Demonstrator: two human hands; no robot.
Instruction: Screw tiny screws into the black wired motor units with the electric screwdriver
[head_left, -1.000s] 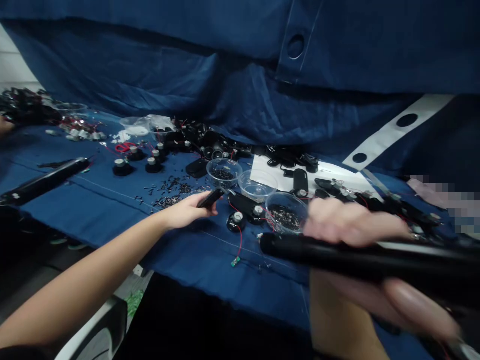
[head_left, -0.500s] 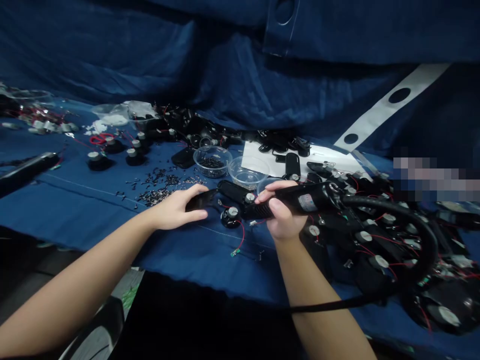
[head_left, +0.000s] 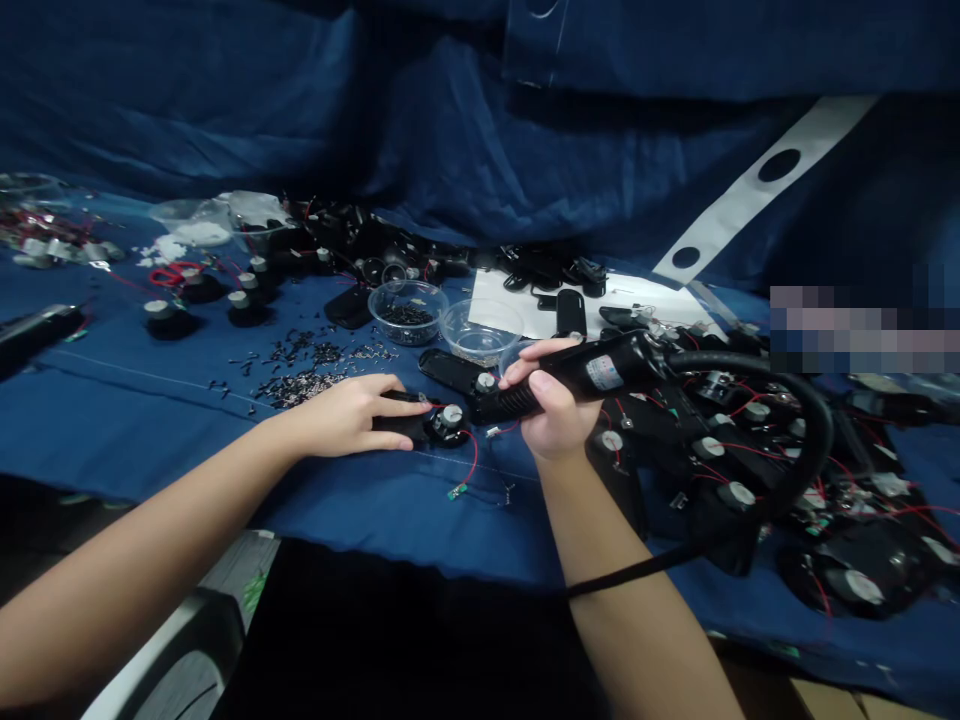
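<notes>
My left hand (head_left: 352,418) presses down on a black plastic housing (head_left: 391,428), fingers and thumb around its sides. At that housing's right end sits a small round motor (head_left: 451,414) with a pale top. A red wire runs from it to a small green circuit board (head_left: 457,492) on the cloth. My right hand (head_left: 556,420) is wrapped around a black electric screwdriver (head_left: 622,372), held almost level and pointing left. Its tip is hard to make out near the motor. Just behind lies another black housing (head_left: 445,372) with a pale-topped part.
Dark screws (head_left: 300,375) lie scattered behind my left hand. Behind them stand a see-through bowl of screws (head_left: 409,312) and another see-through bowl (head_left: 482,330). Motor assemblies with red wires (head_left: 739,495) crowd the right, beside the screwdriver's thick cable (head_left: 817,420). A white sheet (head_left: 517,305) lies behind.
My left hand has settled lower over the black housing, its index finger now stretched toward the motor. My right hand still holds the screwdriver. The whole view has shifted slightly.
</notes>
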